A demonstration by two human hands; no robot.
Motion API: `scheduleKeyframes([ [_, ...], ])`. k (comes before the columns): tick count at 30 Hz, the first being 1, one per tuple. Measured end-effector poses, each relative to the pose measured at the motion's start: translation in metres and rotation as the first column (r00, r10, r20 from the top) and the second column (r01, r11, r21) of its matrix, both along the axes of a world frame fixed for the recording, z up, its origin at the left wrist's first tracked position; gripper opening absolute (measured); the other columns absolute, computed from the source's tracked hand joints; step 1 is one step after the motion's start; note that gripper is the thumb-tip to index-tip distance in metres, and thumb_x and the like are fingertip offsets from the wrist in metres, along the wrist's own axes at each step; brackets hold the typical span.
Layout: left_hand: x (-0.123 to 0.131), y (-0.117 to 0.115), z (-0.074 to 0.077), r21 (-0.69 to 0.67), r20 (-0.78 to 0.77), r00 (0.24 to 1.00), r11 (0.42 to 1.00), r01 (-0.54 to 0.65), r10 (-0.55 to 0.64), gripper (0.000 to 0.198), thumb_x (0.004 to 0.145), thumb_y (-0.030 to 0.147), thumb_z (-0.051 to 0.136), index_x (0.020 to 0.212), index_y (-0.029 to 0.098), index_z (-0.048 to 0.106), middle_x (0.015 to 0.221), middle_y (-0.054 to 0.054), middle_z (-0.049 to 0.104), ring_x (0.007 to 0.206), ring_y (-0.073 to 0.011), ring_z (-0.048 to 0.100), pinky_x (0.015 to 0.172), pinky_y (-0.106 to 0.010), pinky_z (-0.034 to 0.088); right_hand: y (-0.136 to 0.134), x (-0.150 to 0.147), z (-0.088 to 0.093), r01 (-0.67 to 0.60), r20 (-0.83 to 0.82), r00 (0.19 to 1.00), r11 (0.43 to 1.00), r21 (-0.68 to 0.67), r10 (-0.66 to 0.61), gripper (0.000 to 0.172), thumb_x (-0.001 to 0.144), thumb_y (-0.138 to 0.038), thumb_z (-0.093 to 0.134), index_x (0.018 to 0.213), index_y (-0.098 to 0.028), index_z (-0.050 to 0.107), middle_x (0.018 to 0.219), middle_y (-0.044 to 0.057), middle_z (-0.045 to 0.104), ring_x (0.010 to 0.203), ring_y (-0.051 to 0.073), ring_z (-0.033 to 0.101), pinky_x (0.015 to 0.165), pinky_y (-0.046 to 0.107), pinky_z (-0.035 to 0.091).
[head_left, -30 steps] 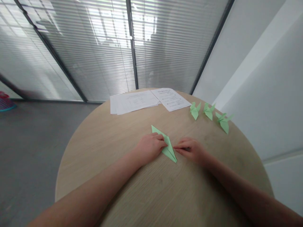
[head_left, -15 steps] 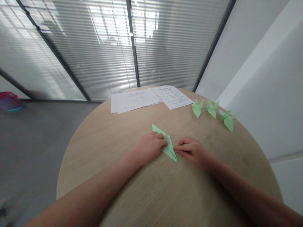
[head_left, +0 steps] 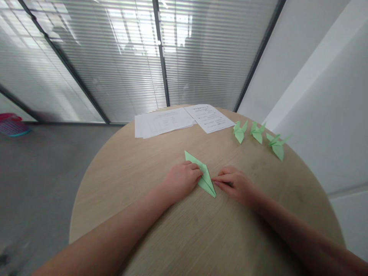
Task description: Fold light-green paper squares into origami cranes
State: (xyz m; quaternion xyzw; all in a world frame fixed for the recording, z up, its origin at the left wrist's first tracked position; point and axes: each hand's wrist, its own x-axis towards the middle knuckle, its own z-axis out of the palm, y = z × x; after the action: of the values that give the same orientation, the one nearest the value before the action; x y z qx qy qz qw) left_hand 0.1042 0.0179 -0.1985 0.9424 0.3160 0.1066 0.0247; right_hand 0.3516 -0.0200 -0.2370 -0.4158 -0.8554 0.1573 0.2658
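Note:
A long, diamond-shaped piece of folded green paper (head_left: 206,184) lies slantwise on the table, its narrow tip pointing toward me. My left hand (head_left: 184,179) is closed over its left side, curled fingers holding it down; part of the paper is hidden beneath them. At the right edge of the paper, my right hand (head_left: 232,183) has its thumb and index finger drawn together, the index fingertip touching that edge. Three folded green paper cranes stand at the far right: a left crane (head_left: 239,132), a middle crane (head_left: 258,132) and a right crane (head_left: 277,147).
The round wooden table (head_left: 138,161) carries a stack of printed sheets (head_left: 168,122) at its far edge, with another printed sheet (head_left: 209,118) beside it. Behind stands a glass partition with blinds (head_left: 129,76). A pink and blue basket (head_left: 13,124) sits on the floor at left.
My right hand has shifted very slightly right along the paper's edge, its index finger and thumb repositioned. The left hand, the folded paper and the cranes look unchanged.

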Motion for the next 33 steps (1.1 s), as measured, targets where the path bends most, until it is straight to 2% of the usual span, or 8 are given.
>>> scheduleKeyframes([
  [9, 0.001, -0.001, -0.003, -0.009, 0.026, 0.999, 1.000, -0.022, 0.022, 0.020, 0.100, 0.020, 0.055, 0.098, 0.018, 0.075, 0.099, -0.008, 0.074, 0.097, -0.0219, 0.067, 0.088, -0.034, 0.054, 0.000, 0.002, -0.003, -0.053, -0.025, 0.998, 0.998, 0.032, 0.054, 0.027, 0.102, -0.030, 0.055, 0.108, -0.021, 0.080, 0.084, 0.007, 0.071, 0.080, 0.017, 0.063, 0.073, 0.030, 0.045],
  [17, 0.003, -0.002, -0.002, -0.023, -0.019, 0.998, 0.998, -0.062, 0.062, 0.015, 0.098, 0.021, 0.061, 0.100, 0.016, 0.075, 0.102, -0.009, 0.073, 0.102, -0.0252, 0.066, 0.090, -0.037, 0.056, -0.006, -0.001, 0.004, -0.055, 0.045, 0.998, 0.997, 0.061, 0.053, 0.026, 0.102, -0.024, 0.054, 0.111, -0.022, 0.079, 0.088, 0.007, 0.070, 0.084, 0.019, 0.062, 0.075, 0.031, 0.045],
  [26, 0.005, -0.003, -0.001, -0.053, -0.053, 0.995, 0.995, -0.082, 0.080, 0.019, 0.099, 0.022, 0.059, 0.104, 0.014, 0.075, 0.108, -0.010, 0.073, 0.107, -0.0272, 0.065, 0.096, -0.040, 0.055, -0.008, -0.004, 0.008, -0.091, 0.157, 0.985, 0.985, 0.144, 0.068, 0.024, 0.100, -0.016, 0.052, 0.102, -0.020, 0.076, 0.084, 0.007, 0.067, 0.081, 0.018, 0.061, 0.075, 0.029, 0.043],
  [33, 0.004, -0.003, -0.002, -0.051, -0.039, 0.996, 0.995, -0.082, 0.081, 0.018, 0.099, 0.022, 0.059, 0.104, 0.015, 0.074, 0.109, -0.010, 0.073, 0.107, -0.0275, 0.065, 0.095, -0.041, 0.055, -0.008, -0.003, 0.008, -0.096, 0.107, 0.991, 0.989, 0.108, 0.085, 0.024, 0.101, -0.018, 0.053, 0.098, -0.020, 0.077, 0.085, 0.006, 0.067, 0.080, 0.018, 0.062, 0.073, 0.028, 0.043],
])
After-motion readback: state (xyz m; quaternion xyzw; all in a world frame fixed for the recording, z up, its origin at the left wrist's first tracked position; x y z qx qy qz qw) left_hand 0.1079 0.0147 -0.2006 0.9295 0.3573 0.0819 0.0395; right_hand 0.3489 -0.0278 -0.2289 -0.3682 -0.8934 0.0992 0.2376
